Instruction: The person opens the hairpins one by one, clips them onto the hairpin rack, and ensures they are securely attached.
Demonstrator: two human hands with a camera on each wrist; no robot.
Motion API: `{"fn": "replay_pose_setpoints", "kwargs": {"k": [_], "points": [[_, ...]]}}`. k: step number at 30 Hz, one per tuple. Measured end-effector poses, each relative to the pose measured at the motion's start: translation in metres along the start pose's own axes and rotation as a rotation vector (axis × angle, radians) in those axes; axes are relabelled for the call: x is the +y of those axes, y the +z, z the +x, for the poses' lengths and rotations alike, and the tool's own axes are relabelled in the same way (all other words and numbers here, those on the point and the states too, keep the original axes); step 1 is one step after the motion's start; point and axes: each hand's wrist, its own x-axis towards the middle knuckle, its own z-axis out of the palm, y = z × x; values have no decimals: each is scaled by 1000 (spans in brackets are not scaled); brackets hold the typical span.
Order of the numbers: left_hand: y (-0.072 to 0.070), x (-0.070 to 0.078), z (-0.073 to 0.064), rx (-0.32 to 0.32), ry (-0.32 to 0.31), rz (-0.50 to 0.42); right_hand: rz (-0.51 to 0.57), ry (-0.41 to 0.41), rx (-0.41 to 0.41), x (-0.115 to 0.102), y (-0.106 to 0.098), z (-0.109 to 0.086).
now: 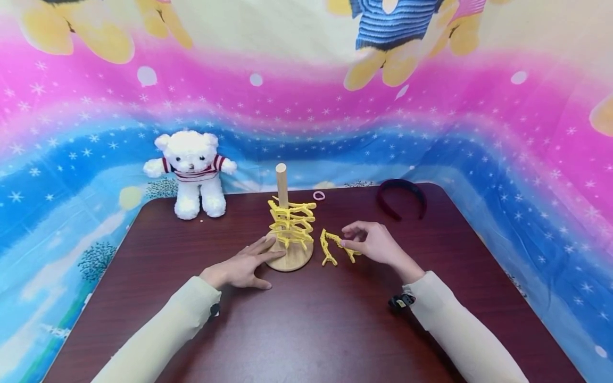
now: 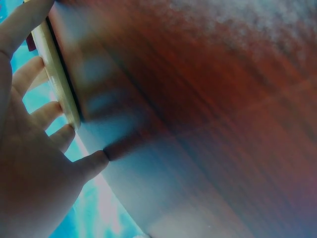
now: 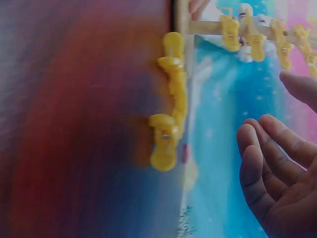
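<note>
A wooden stand (image 1: 281, 183) with a round base (image 1: 289, 260) and upright post has several yellow hair clips (image 1: 292, 226) stacked around the post. My left hand (image 1: 241, 266) rests beside it, fingers spread, with fingertips on the left edge of the base. To the right of the stand, loose yellow hair clips (image 1: 328, 247) lie on the table. My right hand (image 1: 373, 242) hovers over the rightmost of these, fingers loosely bent. In the right wrist view, the right hand (image 3: 282, 173) has nothing between thumb and fingers, and the loose clips (image 3: 173, 99) are apart from it.
A white teddy bear (image 1: 193, 170) in a striped top stands at the table's back left. A pale pink hair tie (image 1: 319, 196) lies behind the stand, and a dark red headband (image 1: 402, 185) at the back right. Patterned cloth (image 1: 297, 117) hangs behind the brown table (image 1: 306, 330).
</note>
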Motion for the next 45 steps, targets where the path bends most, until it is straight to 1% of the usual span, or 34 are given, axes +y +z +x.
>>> {"fn": "replay_pose_setpoints", "kwargs": {"k": [2,7,11,15,21,27,35,40,45], "points": [[0,0,0,5,4,-2,-3,11,-3,4,1,-3],[0,-1,1,-4,-7,-8,-32,41,-23,13,5,-9],[0,-2,2,-3,-14,-18,-34,59,-42,19,7,-13],[0,-3,2,-1,-11,-20,-41,70,-52,24,8,-15],[-1,-3,2,0,-7,-17,-74,117,-89,31,9,-16],[-1,-2,2,-3,-14,-15,-121,172,-109,31,10,-15],[1,-3,2,-1,-9,-8,-221,175,-112,30,13,-14],[2,-3,1,8,5,-11,-301,210,-115,28,15,-12],[3,-4,1,4,1,-9,-338,235,-123,25,16,-11]]}}
